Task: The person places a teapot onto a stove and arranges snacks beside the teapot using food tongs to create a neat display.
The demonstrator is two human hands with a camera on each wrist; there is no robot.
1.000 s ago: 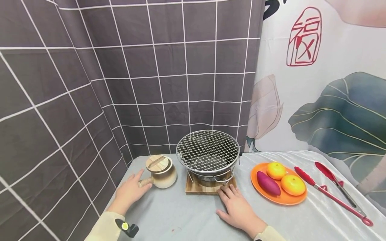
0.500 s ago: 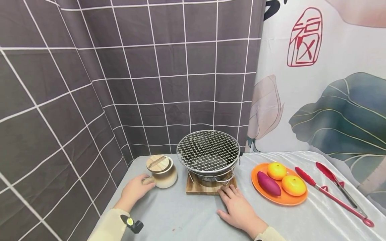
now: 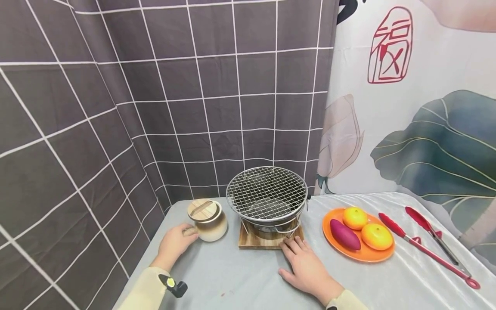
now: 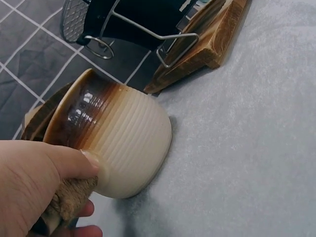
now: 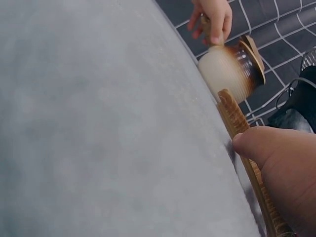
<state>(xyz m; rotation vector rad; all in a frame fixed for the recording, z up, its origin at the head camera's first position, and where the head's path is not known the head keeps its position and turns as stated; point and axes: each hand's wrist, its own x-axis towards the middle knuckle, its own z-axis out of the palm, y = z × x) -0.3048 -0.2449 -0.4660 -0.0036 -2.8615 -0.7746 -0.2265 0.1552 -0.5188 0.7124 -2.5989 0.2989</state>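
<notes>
My left hand grips the handle of a small ceramic pot, brown at the top and cream below. In the left wrist view the thumb lies along the handle close to the ribbed body. A round wooden lid sits tilted on the pot's mouth. The pot stands on the table, left of a round tabletop grill with a wire mesh top. Under the grill is a wooden board. My right hand rests with extended fingers at the board's front right corner.
An orange plate to the right carries a purple sweet potato and two orange citrus fruits. Red-tipped tongs lie spread beyond it. Grey gridded cloth hangs behind and at the left.
My left hand's fingers, spread beside the pot's handle a second ago, have closed around it. The pot and my right hand stay where they were.
</notes>
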